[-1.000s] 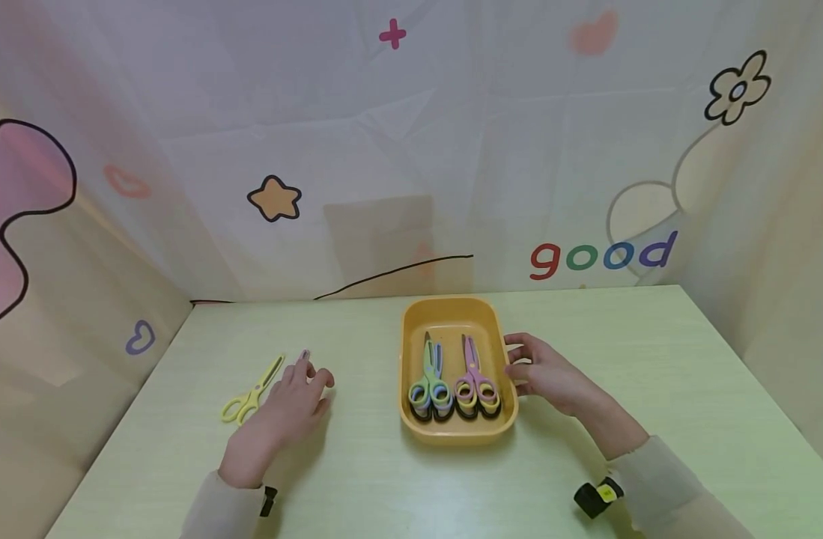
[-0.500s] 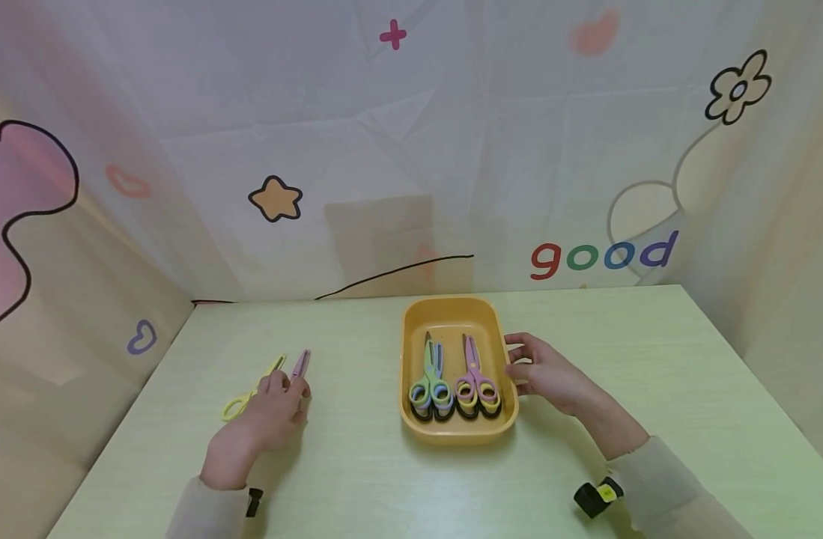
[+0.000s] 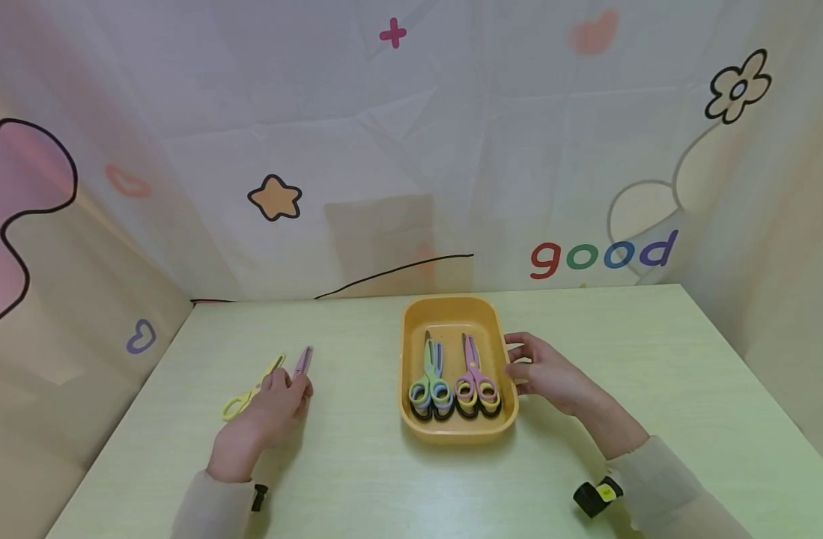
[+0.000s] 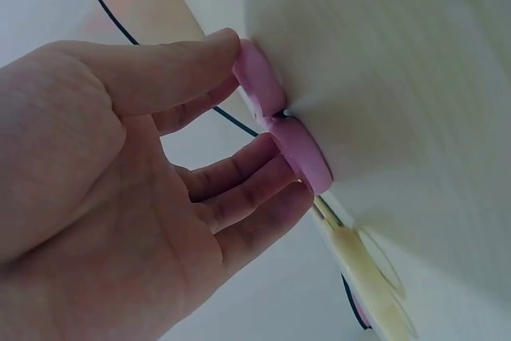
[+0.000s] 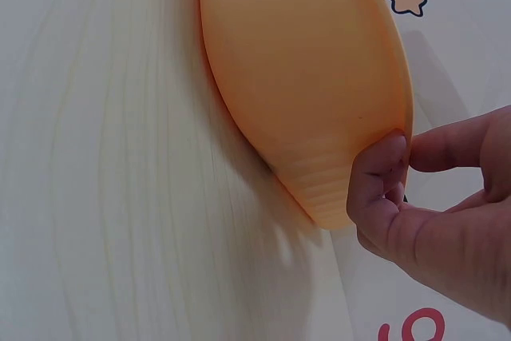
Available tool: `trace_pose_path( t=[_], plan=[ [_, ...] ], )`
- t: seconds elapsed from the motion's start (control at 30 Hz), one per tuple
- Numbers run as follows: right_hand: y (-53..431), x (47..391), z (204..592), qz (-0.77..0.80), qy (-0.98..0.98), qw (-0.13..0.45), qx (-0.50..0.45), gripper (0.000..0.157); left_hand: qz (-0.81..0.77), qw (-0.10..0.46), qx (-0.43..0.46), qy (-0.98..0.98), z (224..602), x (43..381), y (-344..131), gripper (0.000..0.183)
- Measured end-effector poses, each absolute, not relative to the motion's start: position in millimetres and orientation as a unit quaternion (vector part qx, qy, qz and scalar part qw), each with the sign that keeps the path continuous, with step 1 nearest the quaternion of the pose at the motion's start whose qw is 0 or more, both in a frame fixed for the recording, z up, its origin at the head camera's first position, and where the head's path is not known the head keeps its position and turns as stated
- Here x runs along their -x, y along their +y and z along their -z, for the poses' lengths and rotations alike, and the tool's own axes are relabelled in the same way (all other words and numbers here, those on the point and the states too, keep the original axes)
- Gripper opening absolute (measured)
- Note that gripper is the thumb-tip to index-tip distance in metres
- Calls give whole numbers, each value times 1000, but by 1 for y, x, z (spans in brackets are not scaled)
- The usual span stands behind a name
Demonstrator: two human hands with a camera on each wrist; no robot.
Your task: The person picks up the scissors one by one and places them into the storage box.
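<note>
My left hand [image 3: 266,415] grips a pair of pink scissors [image 3: 303,362] by its handles. In the left wrist view, the thumb presses one pink handle [image 4: 259,77] and the fingers hold the other side. Just left of that hand lie yellow scissors [image 3: 234,406], partly covered by it in the head view. My right hand [image 3: 553,378] pinches the right rim of a yellow-orange tray [image 5: 303,61], with thumb and fingers on either side of the wall. Inside the tray, green scissors [image 3: 429,367] and pink-purple scissors [image 3: 473,367] lie on top of others, points away from me.
The tray stands on a pale wooden table [image 3: 357,479]. A patterned curtain [image 3: 411,150] encloses the back and both sides. Bare tabletop shows between the left hand and the tray.
My left hand has drawn back slightly left and closed on the pink scissors, uncovering more of their blades. The right hand has stayed at the tray rim.
</note>
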State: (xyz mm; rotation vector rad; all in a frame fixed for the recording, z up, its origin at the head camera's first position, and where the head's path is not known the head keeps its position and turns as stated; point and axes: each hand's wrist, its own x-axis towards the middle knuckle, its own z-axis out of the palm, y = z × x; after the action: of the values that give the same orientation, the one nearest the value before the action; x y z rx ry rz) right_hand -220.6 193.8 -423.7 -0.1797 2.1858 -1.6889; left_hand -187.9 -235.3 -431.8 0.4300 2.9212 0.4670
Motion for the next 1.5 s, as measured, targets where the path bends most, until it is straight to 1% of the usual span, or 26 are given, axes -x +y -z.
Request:
trace_pose_path(
  t=[0.23,0.5,0.7,0.93,1.13,1.33,1.5],
  plan=[
    [194,220,424,596,779,185,58,60,-154,55,-143,976,433,195,-227,11],
    [194,222,425,594,780,187,55,60,-158,74,-130,976,432,195,-227,14],
    [194,223,425,596,779,187,56,60,-155,66,-146,975,432,195,-226,9],
    [193,222,426,595,780,187,54,59,-136,67,-124,981,434,199,-218,2],
    [193,222,425,596,780,185,54,59,-127,52,-117,984,434,202,-212,11],
    [193,222,425,595,780,186,51,59,-134,29,-128,982,436,203,-206,11],
    [193,222,425,597,779,186,48,59,-140,-9,-147,979,437,203,-200,9]
  ],
)
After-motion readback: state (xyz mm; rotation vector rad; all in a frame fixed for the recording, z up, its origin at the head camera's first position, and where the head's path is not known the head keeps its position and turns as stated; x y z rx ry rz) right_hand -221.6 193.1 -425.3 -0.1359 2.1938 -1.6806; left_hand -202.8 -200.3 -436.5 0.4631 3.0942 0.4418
